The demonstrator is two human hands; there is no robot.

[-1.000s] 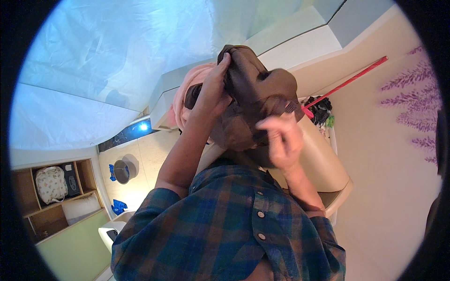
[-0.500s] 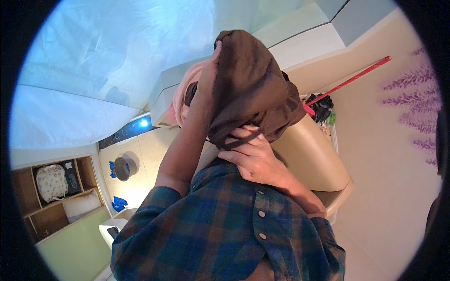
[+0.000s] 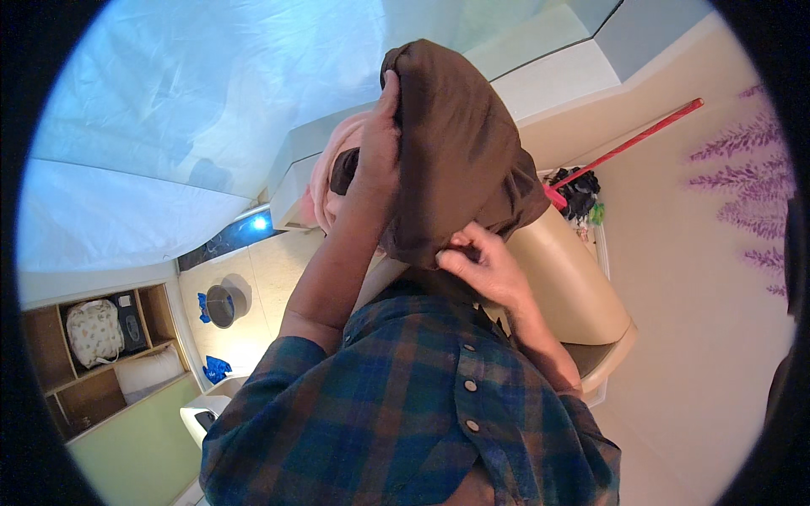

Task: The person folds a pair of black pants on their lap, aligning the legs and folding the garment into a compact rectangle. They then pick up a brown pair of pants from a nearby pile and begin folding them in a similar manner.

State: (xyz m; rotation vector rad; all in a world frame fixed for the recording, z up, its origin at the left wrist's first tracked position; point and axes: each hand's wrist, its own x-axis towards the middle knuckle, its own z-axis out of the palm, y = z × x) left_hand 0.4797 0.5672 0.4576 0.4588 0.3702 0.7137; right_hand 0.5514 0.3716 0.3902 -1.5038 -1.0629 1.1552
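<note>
Dark brown cloth [image 3: 456,135] held between the left hand [image 3: 380,139] and right hand [image 3: 485,266].
The left hand grasps the upper-left edge, thumb visible, other fingers mostly hidden; the right hand's fingers curl at the lower edge, but whether they pinch fabric cannot be told. Compared with half a second ago, the folds above the right hand have smoothed, suggesting the cloth is being straightened. Pink fabric [image 3: 325,169] lies just left of the left hand.

I watch through one head-worn fisheye, facing steeply down; the checked shirt [image 3: 396,379] sits close at lower centre; shelves [image 3: 93,392] lie farther off, lower left.
</note>
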